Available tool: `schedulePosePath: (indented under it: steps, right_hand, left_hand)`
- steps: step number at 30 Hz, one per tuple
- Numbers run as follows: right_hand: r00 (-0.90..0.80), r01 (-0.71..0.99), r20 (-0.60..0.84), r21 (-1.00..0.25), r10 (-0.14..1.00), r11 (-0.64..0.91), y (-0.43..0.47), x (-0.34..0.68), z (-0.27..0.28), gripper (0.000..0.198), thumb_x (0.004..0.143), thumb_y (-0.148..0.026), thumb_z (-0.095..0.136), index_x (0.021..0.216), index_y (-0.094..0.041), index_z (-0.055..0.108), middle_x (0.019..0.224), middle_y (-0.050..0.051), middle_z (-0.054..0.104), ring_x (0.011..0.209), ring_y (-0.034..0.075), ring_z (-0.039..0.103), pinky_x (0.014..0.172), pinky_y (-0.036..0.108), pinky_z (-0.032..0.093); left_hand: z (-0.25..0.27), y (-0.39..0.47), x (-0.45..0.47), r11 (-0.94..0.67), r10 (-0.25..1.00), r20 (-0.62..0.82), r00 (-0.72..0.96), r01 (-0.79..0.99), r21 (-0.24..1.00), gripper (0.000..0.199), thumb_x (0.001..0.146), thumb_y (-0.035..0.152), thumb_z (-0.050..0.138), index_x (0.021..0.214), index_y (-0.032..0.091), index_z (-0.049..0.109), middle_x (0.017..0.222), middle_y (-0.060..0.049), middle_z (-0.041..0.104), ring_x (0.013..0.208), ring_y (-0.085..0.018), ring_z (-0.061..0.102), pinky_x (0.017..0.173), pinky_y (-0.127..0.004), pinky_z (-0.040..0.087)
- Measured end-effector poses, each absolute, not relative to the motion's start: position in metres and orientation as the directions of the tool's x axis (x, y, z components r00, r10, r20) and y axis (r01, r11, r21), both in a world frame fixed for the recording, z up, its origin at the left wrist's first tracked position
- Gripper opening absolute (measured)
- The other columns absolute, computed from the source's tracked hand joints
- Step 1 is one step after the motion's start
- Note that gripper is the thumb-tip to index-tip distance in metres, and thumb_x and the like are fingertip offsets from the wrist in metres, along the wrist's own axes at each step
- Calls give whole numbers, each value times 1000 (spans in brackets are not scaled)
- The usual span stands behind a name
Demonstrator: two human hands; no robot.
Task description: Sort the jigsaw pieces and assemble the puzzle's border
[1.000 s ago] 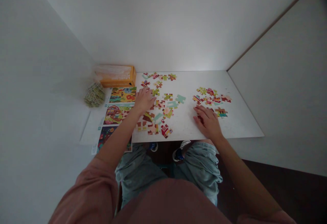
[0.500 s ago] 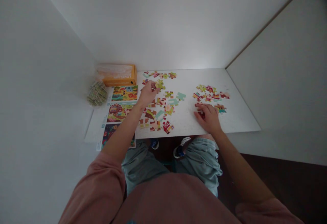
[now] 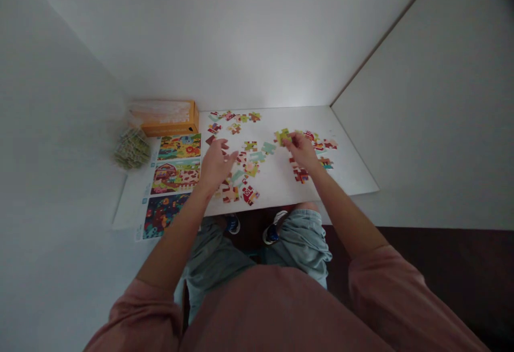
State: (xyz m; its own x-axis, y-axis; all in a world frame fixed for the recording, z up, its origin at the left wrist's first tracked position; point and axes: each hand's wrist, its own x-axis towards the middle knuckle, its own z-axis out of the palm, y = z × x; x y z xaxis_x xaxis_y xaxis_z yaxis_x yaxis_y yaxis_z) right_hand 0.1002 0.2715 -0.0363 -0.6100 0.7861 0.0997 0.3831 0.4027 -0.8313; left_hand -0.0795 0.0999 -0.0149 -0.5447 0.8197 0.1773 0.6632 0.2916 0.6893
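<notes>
My right hand (image 3: 304, 151) pinches a yellow-green puzzle piece (image 3: 283, 136) between thumb and fingers, just left of a loose group of puzzle pieces (image 3: 319, 145). Below that hand lie some dark red puzzle pieces (image 3: 299, 171), partly covered by it. My left hand (image 3: 218, 165) hovers at the left cluster with thumb and fingers apart and nothing visible in them. Around it are several scattered pieces, among them pale teal puzzle pieces (image 3: 268, 148) and a red barn puzzle piece (image 3: 249, 195). Some pieces under the left hand and forearm are hidden.
At the left stand an orange box (image 3: 171, 127) and a clear bag of puzzle pieces (image 3: 132, 148). A reference sheet with three pictures (image 3: 175, 175) lies partly under my left forearm. More puzzle pieces (image 3: 243, 118) line the back of the white table (image 3: 277, 191), close to the wall.
The yellow-green piece has gone from my left hand to my right hand, further right. My left hand has drawn back and spread its fingers. My right hand has left the dark red pieces. The view has shifted.
</notes>
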Motion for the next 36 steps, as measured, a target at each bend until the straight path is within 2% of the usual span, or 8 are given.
schedulePosePath:
  steps: [6, 9, 11, 17, 23, 28, 32, 36]
  right_hand:
    - [-622, 647, 105, -487, 776, 586, 328, 75, -46, 35, 75, -44, 33, 92, -16, 42, 84, 6, 49, 73, 15, 39, 65, 31, 28]
    - [-568, 734, 244, -282, 786, 618, 324, 70, -49, 41, 71, -46, 39, 97, -14, 41, 99, 11, 40, 90, 21, 28, 73, 37, 20]
    - [-548, 752, 305, -228, 779, 618, 317, 72, -49, 44, 71, -46, 38, 103, -15, 36, 104, 11, 34, 93, 23, 24, 75, 38, 18]
    - [-620, 704, 300, -195, 725, 682, 277, 105, -40, 31, 75, -41, 30, 102, -28, 36, 104, 6, 36, 96, 23, 25, 79, 38, 16]
    - [-530, 777, 258, -234, 808, 585, 236, 160, -40, 30, 74, -40, 29, 100, -29, 38, 103, 8, 39, 95, 26, 30, 77, 41, 21]
    - [-472, 807, 169, -310, 865, 502, 242, 188, -57, 29, 69, -39, 37, 94, -25, 42, 101, 11, 40, 96, 26, 31, 76, 41, 23]
    - [-449, 807, 133, -365, 883, 465, 251, 194, -66, 28, 67, -39, 39, 91, -25, 43, 100, 11, 41, 95, 26, 31, 75, 42, 23]
    - [-450, 807, 157, -349, 879, 476, 253, 195, -72, 28, 67, -39, 40, 90, -24, 44, 99, 10, 42, 96, 26, 31, 75, 41, 24]
  left_hand:
    - [-22, 101, -128, 563, 734, 106, -671, 688, 457, 35, 69, 37, 42, 98, 19, 37, 105, -9, 33, 90, -21, 36, 75, -35, 26]
    - [-28, 108, -134, 585, 721, 84, -687, 670, 457, 40, 67, 41, 43, 95, 14, 37, 106, -10, 30, 88, -20, 36, 73, -34, 26]
    - [-33, 112, -139, 587, 718, 70, -693, 656, 474, 41, 65, 43, 44, 92, 12, 38, 103, -10, 32, 87, -19, 37, 71, -33, 26]
    - [-48, 119, -158, 560, 716, 18, -698, 590, 582, 41, 58, 39, 54, 88, 16, 38, 91, -8, 42, 82, -16, 40, 68, -28, 28]
    - [-46, 124, -146, 456, 742, 15, -670, 521, 722, 23, 72, 35, 38, 92, 24, 33, 91, -1, 49, 78, -10, 47, 63, -24, 34]
    - [-14, 109, -117, 135, 808, 33, -588, 239, 962, 23, 76, 39, 27, 93, 27, 37, 96, 1, 49, 81, -11, 49, 60, -24, 39]
    - [16, 92, -100, 33, 799, 21, -601, 78, 996, 22, 74, 39, 33, 91, 28, 41, 98, 3, 49, 83, -12, 49, 58, -24, 41]
    - [31, 83, -94, 28, 767, 25, -641, 71, 997, 21, 72, 40, 36, 89, 29, 43, 92, 4, 51, 79, -13, 51, 54, -24, 41]
